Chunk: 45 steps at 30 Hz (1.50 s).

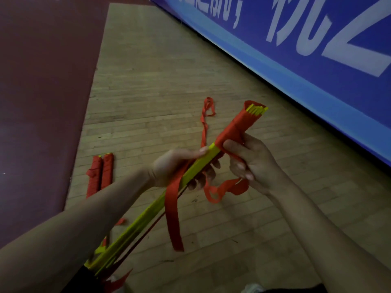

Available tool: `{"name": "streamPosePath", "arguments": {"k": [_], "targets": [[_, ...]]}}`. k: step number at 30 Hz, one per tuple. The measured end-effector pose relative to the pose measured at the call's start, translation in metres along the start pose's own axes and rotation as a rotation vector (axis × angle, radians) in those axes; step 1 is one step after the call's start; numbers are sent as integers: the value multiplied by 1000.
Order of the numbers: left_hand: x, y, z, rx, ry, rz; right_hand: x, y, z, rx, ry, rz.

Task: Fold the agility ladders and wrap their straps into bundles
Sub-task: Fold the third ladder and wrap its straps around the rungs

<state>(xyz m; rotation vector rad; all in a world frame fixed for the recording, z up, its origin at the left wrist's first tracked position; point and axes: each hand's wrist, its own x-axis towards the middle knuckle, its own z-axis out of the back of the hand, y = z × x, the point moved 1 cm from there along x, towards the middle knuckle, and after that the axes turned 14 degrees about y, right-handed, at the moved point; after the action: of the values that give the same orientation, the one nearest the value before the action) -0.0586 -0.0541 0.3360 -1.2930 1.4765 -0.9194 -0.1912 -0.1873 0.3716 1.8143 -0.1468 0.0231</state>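
A stack of yellow ladder rungs (148, 214) slants from the bottom left up to the centre right. Red strap is wound tightly round its far end (239, 127), where the yellow rung tips stick out. My left hand (179, 168) grips the stack just below the wound part. My right hand (251, 161) holds the red strap (228, 188) right at the wound part, with a loose loop hanging under it. Another loose strap length (173, 216) hangs down from the stack. A further strap end (206, 115) trails on the floor behind.
Two wrapped red bundles (101, 176) lie side by side on the wooden floor (158, 70) at the left, by the edge of a dark red mat (42, 92). A blue banner with white lettering (317, 49) runs along the right.
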Motion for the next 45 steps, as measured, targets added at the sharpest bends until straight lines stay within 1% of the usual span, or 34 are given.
{"name": "streamPosePath", "arguments": {"k": [1, 4, 7, 10, 12, 14, 20, 23, 26, 30, 36, 40, 42, 45], "targets": [[1, 0, -1, 22, 8, -18, 1, 1, 0, -3, -62, 1], [4, -6, -8, 306, 12, -67, 4, 2, 2, 3, -197, 16], [5, -8, -15, 378, -65, -133, 6, 3, 3, 16, -250, 48], [7, -6, -21, 542, -170, -146, 8, 3, 6, -2, -303, 47], [8, -5, -22, 596, -222, -125, 8, 3, 8, -51, -317, 14], [8, -3, -21, 618, -240, -106, 8, 3, 10, -112, -301, -52], [8, -1, -13, 476, -179, -31, -3, 9, 15, -279, -148, -297], [10, -1, -10, 428, -181, -26, -8, 6, 16, -188, -123, -380], [8, -3, -7, 380, -173, -14, -10, 5, 15, -156, -116, -408], [4, -5, -2, 283, -102, -10, -8, 5, 14, -182, -158, -338], [-4, -11, 5, 106, 22, -54, -6, 2, 14, -283, -158, -213], [-6, -11, 2, -8, 132, -82, -2, -4, 13, -209, -141, -166], [-6, -12, 1, -69, 170, -72, -1, -5, 11, -143, -106, -117], [-7, -12, -2, -121, 260, -45, -1, -5, 9, -56, 20, -61]]}}
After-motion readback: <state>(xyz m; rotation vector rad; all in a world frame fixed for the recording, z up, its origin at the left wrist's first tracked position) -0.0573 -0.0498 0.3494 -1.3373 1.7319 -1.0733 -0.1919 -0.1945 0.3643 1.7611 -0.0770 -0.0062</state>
